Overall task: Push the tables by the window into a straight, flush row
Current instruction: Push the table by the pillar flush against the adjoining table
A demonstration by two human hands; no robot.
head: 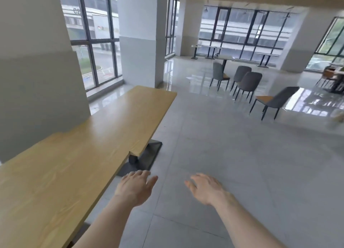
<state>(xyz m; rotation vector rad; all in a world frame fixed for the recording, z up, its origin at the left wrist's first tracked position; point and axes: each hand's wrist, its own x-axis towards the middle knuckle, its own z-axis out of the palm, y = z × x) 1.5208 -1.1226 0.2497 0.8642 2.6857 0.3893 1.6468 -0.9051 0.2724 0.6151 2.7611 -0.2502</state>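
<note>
Two light wooden tables stand end to end along the window wall on the left. The near table point(55, 175) fills the lower left. The far table point(134, 113) sticks out a little further into the room, leaving a small step where their right edges meet. My left hand point(135, 187) hovers palm down just right of the near table's edge, fingers apart, touching nothing. Further right, my right hand point(204, 189) is held out over the floor, also open and empty.
A black pedestal base point(147, 156) of the far table sits on the tiled floor ahead of my left hand. Grey pillars point(37, 80) stand against the tables' left side. Several grey chairs point(249, 84) and more tables stand at the back right.
</note>
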